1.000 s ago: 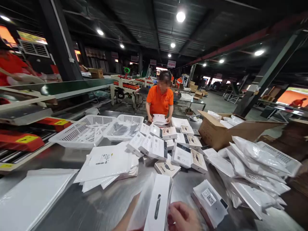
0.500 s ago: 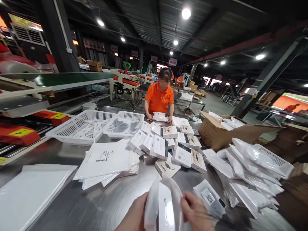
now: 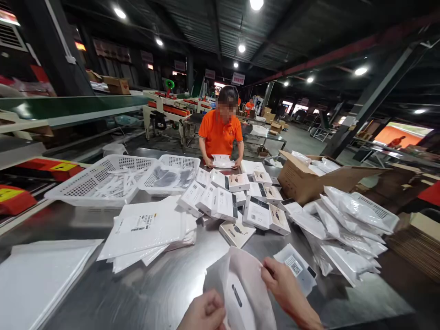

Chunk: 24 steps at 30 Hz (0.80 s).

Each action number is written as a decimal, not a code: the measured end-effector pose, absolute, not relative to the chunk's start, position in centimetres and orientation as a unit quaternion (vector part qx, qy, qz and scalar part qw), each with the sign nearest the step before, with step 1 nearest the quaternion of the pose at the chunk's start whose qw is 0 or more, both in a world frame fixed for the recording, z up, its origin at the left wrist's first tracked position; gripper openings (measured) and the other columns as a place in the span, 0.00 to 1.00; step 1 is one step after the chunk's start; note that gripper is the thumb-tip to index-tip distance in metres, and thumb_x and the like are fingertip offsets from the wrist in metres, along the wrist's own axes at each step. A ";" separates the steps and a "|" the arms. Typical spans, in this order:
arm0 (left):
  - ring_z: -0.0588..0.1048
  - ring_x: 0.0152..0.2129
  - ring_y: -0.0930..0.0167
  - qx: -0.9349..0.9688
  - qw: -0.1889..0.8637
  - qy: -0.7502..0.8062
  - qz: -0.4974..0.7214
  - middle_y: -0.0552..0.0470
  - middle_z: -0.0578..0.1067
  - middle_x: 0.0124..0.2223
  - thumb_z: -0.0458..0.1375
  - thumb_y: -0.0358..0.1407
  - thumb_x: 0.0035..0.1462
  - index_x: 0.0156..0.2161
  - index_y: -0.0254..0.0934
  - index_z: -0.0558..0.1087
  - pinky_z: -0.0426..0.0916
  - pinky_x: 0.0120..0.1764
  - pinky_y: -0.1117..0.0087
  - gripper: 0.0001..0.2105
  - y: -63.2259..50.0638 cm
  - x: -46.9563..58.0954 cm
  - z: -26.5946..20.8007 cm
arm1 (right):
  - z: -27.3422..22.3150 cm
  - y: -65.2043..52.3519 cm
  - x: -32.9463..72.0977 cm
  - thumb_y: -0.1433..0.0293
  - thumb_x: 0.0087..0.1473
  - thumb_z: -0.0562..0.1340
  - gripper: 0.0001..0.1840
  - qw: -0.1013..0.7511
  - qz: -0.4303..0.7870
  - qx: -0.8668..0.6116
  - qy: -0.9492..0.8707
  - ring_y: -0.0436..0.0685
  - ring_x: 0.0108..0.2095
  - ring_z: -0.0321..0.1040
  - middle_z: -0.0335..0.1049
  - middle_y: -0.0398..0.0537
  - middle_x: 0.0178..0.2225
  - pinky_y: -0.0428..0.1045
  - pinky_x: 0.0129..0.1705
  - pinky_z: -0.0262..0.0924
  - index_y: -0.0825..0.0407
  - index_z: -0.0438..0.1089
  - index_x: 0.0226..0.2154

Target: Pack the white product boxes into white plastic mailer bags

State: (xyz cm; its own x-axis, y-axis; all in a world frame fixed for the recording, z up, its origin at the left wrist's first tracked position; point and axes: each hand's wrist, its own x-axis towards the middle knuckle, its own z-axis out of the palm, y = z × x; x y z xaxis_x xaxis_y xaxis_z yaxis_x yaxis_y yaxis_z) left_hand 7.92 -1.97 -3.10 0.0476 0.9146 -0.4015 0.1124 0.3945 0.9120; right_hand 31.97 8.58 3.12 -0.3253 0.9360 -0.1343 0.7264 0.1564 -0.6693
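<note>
At the bottom middle, a white plastic mailing bag (image 3: 252, 279) gapes upward, and a white box (image 3: 239, 302) with a dark printed mark shows inside its mouth. My right hand (image 3: 285, 288) pinches the bag's right edge between thumb and fingers. My left hand (image 3: 205, 312) is at the bag's left side, its fingers curled in against the plastic. Just beyond my right hand lies a translucent pouch (image 3: 302, 273) with a printed code label. Ahead of the bag, a product box (image 3: 237, 233) lies flat before a heap of similar boxes (image 3: 225, 204).
Flat white mailing bags (image 3: 144, 227) are stacked at left, with more (image 3: 44, 279) nearer. Two white perforated baskets (image 3: 68, 185) stand behind. Filled white bags (image 3: 347, 233) pile up at right beside an open carton (image 3: 299, 181). Across the table, a person in orange (image 3: 222, 135) holds a white packet.
The bag's mouth has widened and the box sits lower in it. My left hand has moved to the bag's near left side; my right hand has risen slightly. The view has shifted right.
</note>
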 end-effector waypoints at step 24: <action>0.69 0.65 0.51 0.512 0.590 0.440 0.443 0.43 0.77 0.62 0.56 0.68 0.57 0.56 0.39 0.81 0.58 0.70 0.56 0.38 10.0 9.3 -7.9 | -3.8 11.1 25.3 0.84 0.53 0.60 0.14 0.245 -0.008 -0.481 -0.842 0.58 0.32 0.77 0.78 0.48 0.34 0.48 0.34 0.68 0.53 0.74 0.38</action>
State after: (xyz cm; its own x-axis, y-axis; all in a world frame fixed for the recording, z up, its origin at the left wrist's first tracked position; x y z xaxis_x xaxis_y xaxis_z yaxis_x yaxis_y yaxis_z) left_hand 9.29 10.01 -7.86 0.2212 0.9730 -0.0656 -0.0721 0.0834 0.9939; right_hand 25.26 11.10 -3.79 -0.4177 0.8057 0.4200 0.8130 0.5378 -0.2230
